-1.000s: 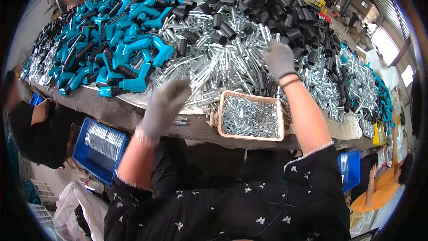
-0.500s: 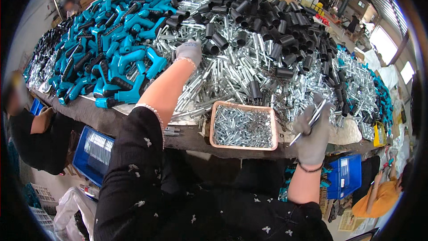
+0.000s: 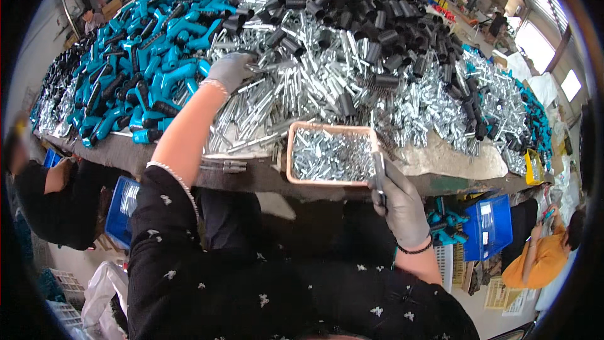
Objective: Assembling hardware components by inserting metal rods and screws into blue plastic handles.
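Observation:
My left hand (image 3: 230, 72), in a grey glove, reaches into the heap of silver metal rods (image 3: 277, 91), beside the teal tool housings (image 3: 173, 82). Its fingers point to the right and are partly hidden, so I cannot tell whether they grip anything. My right hand (image 3: 406, 211), also gloved, is closed around a slim metal rod (image 3: 379, 173), which stands nearly upright. Just left of that rod is a shallow pink tray (image 3: 290, 154) filled with small silver metal parts (image 3: 330, 154), its right rim close to my fingers.
Black tubes (image 3: 390, 25) are piled at the back right. Loose springs and metal parts (image 3: 415, 107) spread right of the tray. A blue bin (image 3: 487, 230) stands below the table edge at right, another blue bin (image 3: 119, 217) at left. People (image 3: 541, 255) sit at both sides.
My left hand has moved left and slightly nearer, toward the teal housings. My right hand has come left and down beside the tray, turning the rod more upright. The whole view has shifted a little.

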The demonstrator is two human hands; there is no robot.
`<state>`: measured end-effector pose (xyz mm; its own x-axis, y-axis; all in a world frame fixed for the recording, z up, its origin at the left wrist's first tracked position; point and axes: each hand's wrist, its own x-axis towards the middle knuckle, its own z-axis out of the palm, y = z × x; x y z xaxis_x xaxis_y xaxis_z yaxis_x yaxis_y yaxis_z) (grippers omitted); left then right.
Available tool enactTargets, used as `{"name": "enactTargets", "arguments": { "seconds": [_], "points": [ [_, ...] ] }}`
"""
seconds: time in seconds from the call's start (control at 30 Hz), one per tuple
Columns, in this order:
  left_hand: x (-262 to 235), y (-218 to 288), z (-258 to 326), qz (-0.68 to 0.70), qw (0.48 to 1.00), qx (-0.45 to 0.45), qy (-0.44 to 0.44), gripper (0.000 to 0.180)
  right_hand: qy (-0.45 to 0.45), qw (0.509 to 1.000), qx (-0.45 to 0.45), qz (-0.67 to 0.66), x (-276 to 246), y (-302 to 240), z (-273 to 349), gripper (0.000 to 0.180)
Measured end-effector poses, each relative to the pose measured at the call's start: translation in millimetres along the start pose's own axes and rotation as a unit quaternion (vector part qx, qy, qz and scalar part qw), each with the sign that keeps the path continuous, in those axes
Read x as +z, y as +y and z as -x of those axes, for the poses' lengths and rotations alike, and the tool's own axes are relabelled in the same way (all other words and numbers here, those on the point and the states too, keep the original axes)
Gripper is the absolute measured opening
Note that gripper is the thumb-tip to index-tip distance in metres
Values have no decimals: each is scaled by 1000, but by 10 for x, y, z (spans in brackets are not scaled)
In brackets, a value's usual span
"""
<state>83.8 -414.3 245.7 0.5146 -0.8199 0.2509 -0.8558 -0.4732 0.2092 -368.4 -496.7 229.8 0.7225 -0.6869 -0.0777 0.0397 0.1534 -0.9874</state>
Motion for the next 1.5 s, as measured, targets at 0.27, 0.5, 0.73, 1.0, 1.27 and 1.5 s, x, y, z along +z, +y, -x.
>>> {"name": "enactTargets", "arguments": {
  "seconds": [0.27,0.5,0.73,1.0,1.27,1.5],
  "points": [
    [-55,990,1941,622,779,-74,-23,51,-41,803,-452,386,274,31,-175,29],
    [672,1310,3073,743,635,-83,-193,47,-252,625,-429,601,639,115,172,15],
    [1077,1167,3386,807,536,-90,-232,46,-302,694,-433,490,778,61,126,29],
    [791,1203,3172,576,809,65,-96,45,-360,809,-260,384,773,359,122,28],
    [638,1338,3218,430,900,-60,-44,29,-34,830,-261,492,479,-185,-1270,29],
    [753,1064,3441,302,911,-34,-278,27,-187,652,-132,723,669,-381,-1824,39]
  ]
}}
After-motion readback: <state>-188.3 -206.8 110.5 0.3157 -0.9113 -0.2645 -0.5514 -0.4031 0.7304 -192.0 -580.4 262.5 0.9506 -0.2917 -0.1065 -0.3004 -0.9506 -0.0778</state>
